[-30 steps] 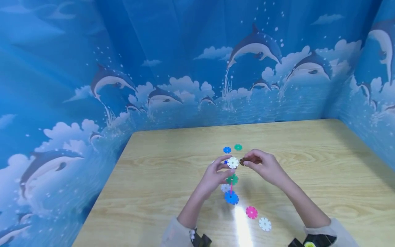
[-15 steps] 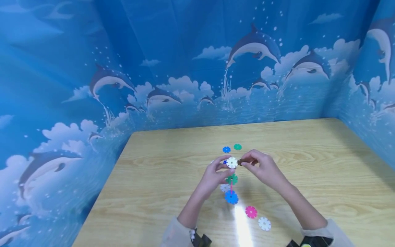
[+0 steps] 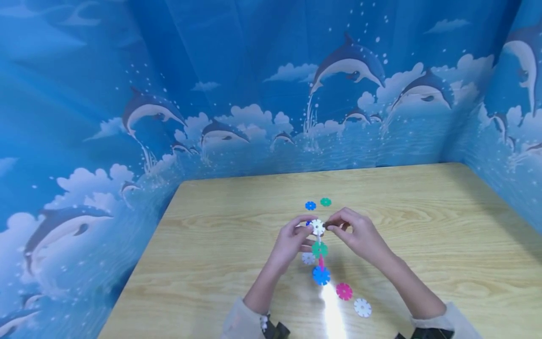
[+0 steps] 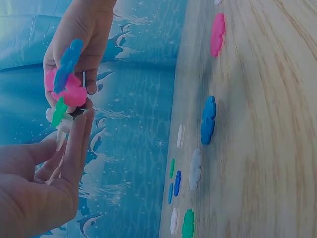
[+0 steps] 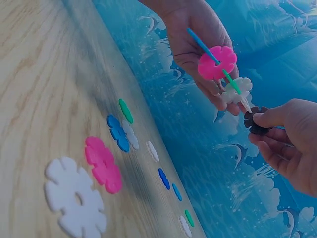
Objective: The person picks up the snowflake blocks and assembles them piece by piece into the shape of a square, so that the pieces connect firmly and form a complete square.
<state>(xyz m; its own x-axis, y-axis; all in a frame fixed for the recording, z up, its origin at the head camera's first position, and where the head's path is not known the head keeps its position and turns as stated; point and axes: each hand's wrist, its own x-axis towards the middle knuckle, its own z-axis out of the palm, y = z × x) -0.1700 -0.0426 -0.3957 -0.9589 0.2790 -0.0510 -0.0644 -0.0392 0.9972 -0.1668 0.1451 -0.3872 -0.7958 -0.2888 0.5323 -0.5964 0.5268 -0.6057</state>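
My left hand pinches a white snowflake disc at the top of a chain of slotted plastic discs, held above the table. Below it hang a green disc, a pink disc and a blue disc, joined at angles to one another. Between thumb and fingers, my right hand holds a dark brown snowflake disc. Its edge meets the tip of a white disc at the chain's end in the right wrist view. Fingers partly cover the joint in the head view.
Loose discs lie on the wooden table: a pink disc and a white disc in front, a pale disc under the chain. Farther back are a blue disc and a green disc. A dolphin-print curtain surrounds the table.
My right hand has moved left, bringing the brown disc against the chain's end. My left thumb has shifted up onto the white disc, and the chain has dropped slightly and swung right.
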